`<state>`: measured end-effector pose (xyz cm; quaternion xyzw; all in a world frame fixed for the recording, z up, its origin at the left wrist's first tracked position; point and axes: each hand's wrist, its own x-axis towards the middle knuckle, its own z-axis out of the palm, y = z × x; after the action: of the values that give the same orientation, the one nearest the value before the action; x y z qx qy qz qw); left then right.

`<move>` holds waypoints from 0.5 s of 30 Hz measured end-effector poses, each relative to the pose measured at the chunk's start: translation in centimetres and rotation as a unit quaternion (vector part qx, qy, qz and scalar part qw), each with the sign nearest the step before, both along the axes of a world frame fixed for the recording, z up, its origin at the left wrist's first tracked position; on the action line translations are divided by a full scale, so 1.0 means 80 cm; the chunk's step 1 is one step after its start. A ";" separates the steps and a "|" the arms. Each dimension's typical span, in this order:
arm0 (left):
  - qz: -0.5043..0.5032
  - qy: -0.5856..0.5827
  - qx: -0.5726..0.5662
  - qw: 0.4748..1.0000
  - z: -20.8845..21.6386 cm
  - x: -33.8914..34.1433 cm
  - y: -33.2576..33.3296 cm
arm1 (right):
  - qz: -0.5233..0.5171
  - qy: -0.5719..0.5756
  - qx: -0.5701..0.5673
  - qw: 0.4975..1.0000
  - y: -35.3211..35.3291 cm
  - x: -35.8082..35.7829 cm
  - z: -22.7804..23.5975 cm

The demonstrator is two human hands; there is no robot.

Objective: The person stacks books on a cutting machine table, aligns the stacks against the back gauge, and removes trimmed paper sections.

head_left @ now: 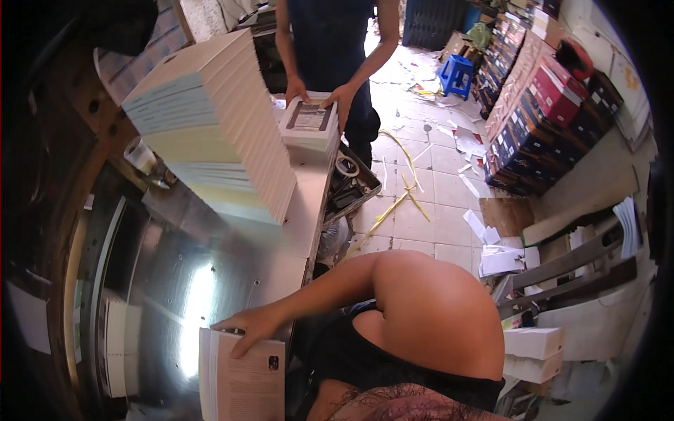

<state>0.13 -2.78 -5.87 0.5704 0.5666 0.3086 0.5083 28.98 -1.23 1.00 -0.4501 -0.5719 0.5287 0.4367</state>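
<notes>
The worktable (239, 263) at left is smooth, glossy metal. The near book (242, 379) has a matt paper face; the far-left stack (217, 119) is matt paper. Far right, 1 stool (457, 75) looks like smooth plastic.

Tiled floor (441, 235) littered with white paper scraps (474, 222); yellow strips (380, 219) lie across the tiles, some crossing. Far end: blue plastic stool (458, 76), beside dark boxes (518, 165) stacked along the right side — red box (557, 92) on top. Green bag (479, 35) behind the stool. Dark tray (369, 187) beside the bench — pale tape roll (357, 169) among its clutter. Below it, a clear plastic bag (333, 239).
</notes>
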 end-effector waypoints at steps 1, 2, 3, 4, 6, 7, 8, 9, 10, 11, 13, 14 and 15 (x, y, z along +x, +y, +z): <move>-0.018 0.004 0.005 1.000 0.001 0.005 0.005 | -0.007 -0.002 0.003 1.000 -0.008 0.012 0.013; -0.033 0.006 0.011 0.999 0.002 0.011 0.010 | -0.022 0.004 0.052 0.998 -0.017 0.024 0.027; -0.050 0.008 0.013 0.999 0.001 0.021 0.016 | -0.038 0.008 0.100 0.994 -0.024 0.033 0.035; -0.063 0.012 0.016 0.998 0.001 0.026 0.021 | -0.043 0.005 0.102 0.994 -0.026 0.039 0.030; -0.084 0.013 0.018 0.996 0.000 0.034 0.028 | -0.090 -0.026 0.188 0.978 -0.026 0.053 0.005; -0.091 0.017 0.018 0.996 0.000 0.039 0.030 | -0.090 -0.033 0.190 0.977 -0.027 0.058 -0.013; -0.099 0.021 0.018 0.995 0.000 0.042 0.032 | -0.077 -0.012 0.197 0.977 -0.029 0.058 -0.033; -0.103 0.020 0.016 0.994 -0.003 0.041 0.036 | -0.067 0.008 0.203 0.977 -0.033 0.056 -0.046; -0.104 0.023 0.015 0.994 -0.005 0.042 0.039 | -0.063 0.001 0.204 0.977 -0.034 0.052 -0.052; -0.105 0.028 0.016 0.994 -0.003 0.046 0.039 | -0.080 -0.033 0.205 0.975 -0.040 0.047 -0.058; -0.108 0.037 0.014 0.993 -0.002 0.050 0.042 | -0.077 -0.056 0.213 0.973 -0.041 0.047 -0.057; -0.110 0.042 0.015 0.993 -0.002 0.053 0.043 | -0.075 -0.058 0.212 0.973 -0.040 0.052 -0.056; -0.115 0.041 0.017 0.992 -0.003 0.057 0.048 | -0.069 -0.078 0.203 0.974 -0.039 0.055 -0.050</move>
<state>4.68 1.04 -6.14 0.6525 0.5120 0.2338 0.5074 33.37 -4.39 -3.00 -0.4299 -0.6675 0.3333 0.5085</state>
